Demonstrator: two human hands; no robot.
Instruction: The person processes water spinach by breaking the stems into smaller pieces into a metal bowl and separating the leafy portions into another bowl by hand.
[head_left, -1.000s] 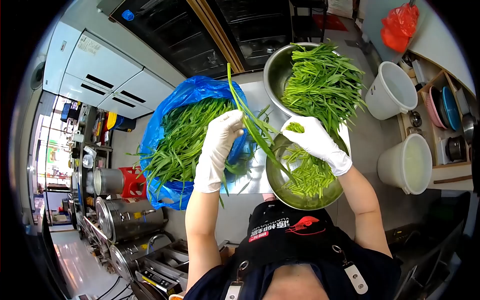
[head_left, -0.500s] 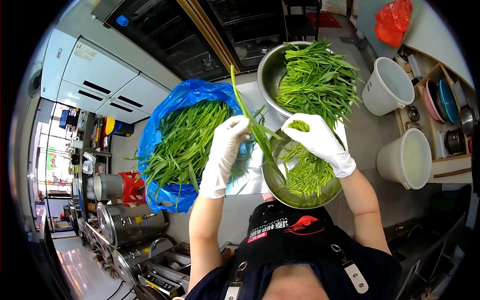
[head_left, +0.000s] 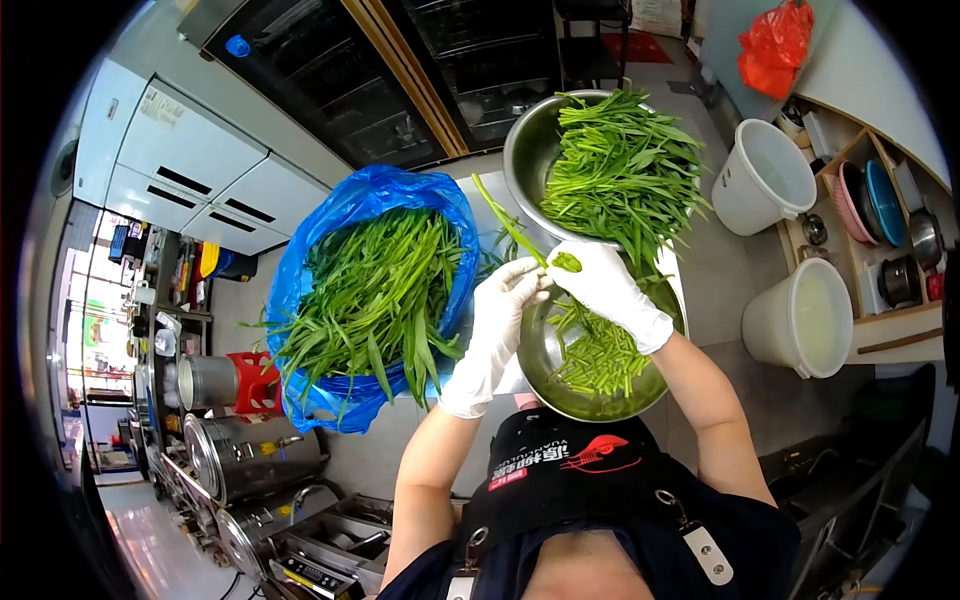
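My left hand (head_left: pixel 508 300), in a white glove, pinches a long green stem (head_left: pixel 503 215) beside my right hand. My gloved right hand (head_left: pixel 602 285) is closed around a bunch of green stems (head_left: pixel 567 262), whose ends show at the thumb. Beneath the hands stands a metal bowl (head_left: pixel 560 402) with short cut stem pieces (head_left: pixel 603 358) in it. Behind it a larger metal bowl (head_left: pixel 523 160) is heaped with leafy greens (head_left: pixel 625 165). On the left, a blue plastic bag (head_left: pixel 292 265) lies open around more loose leafy greens (head_left: pixel 370 290).
Two white buckets (head_left: pixel 765 180) (head_left: pixel 800 318) stand on the floor at the right, near a shelf with basins and pots (head_left: pixel 898 280). A red bag (head_left: pixel 775 48) hangs above. Large metal pots (head_left: pixel 250 457) and a red stool (head_left: pixel 258 382) are at the left.
My left hand has moved right and down, bringing the long stem against my right hand. The right hand still holds its bunch. The whole view has shifted slightly.
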